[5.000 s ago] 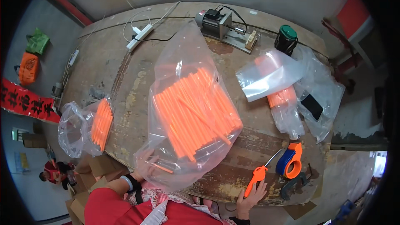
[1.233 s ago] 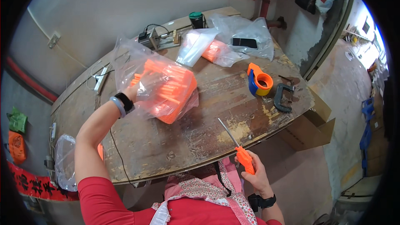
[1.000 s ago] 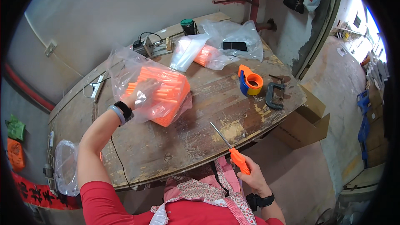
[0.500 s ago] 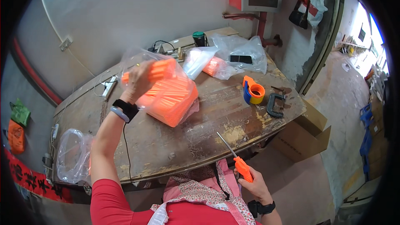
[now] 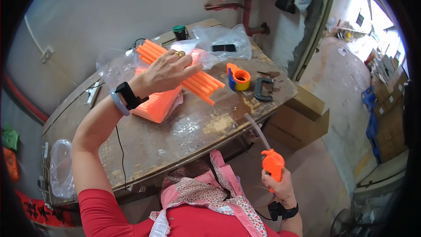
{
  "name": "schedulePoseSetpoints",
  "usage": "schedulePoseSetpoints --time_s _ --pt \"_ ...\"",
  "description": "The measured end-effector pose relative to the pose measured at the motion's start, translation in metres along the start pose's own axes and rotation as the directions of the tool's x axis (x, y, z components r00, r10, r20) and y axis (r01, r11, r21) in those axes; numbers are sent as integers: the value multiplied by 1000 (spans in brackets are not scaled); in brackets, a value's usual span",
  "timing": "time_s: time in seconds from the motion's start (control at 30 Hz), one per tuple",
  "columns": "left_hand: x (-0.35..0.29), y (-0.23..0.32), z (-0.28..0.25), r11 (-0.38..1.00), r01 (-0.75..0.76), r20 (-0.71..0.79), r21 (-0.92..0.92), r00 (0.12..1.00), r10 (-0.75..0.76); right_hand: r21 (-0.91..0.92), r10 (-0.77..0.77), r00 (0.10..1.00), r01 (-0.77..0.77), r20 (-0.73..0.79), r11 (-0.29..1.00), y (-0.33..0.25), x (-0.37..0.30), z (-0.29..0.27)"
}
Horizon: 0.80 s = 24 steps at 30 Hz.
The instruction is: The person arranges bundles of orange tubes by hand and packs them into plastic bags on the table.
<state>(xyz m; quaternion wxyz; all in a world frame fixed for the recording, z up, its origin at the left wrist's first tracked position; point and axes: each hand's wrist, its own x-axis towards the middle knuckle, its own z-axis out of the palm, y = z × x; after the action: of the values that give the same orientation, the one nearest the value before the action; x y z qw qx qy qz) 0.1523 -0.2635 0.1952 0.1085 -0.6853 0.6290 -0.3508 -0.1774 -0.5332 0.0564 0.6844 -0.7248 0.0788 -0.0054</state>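
Observation:
My left hand grips a bundle of orange plastic tubes over the table, fingers closed across its middle. The tubes lie side by side, tilted down to the right. Behind my left wrist, more orange tubes fill a clear plastic bag on the tabletop; my forearm hides part of it. My right hand is wrapped round an orange-handled tool in front of the table edge. Its long thin shaft points up and left, smeared by motion; I cannot tell its exact kind.
On the worn wooden table are a tape dispenser, a C-clamp, a phone on clear plastic and a green-lidded cup. Clear plastic hangs at the left edge. A cardboard box stands below right.
My left hand has brought the bundle of tubes out of the bag and to the right. My right hand has moved slightly right with the orange-handled tool. The view has shifted right.

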Motion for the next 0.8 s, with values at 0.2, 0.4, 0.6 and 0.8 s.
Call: schedulePoseSetpoints --time_s 0.2,0.4,0.6,0.8 --pt "40 34 19 897 173 44 -406 985 -170 165 54 995 -41 -80 985 2 -16 -34" --pt "46 60 25 953 81 50 -293 996 -70 -99 20 999 -16 41 995 11 -29 -47" --pt "52 74 27 976 -29 102 -218 993 53 -178 -116 987 135 111 975 14 -37 -44" --pt "55 74 66 -225 221 313 -949 574 -756 -53 -154 977 164 148 985 18 -26 -44"
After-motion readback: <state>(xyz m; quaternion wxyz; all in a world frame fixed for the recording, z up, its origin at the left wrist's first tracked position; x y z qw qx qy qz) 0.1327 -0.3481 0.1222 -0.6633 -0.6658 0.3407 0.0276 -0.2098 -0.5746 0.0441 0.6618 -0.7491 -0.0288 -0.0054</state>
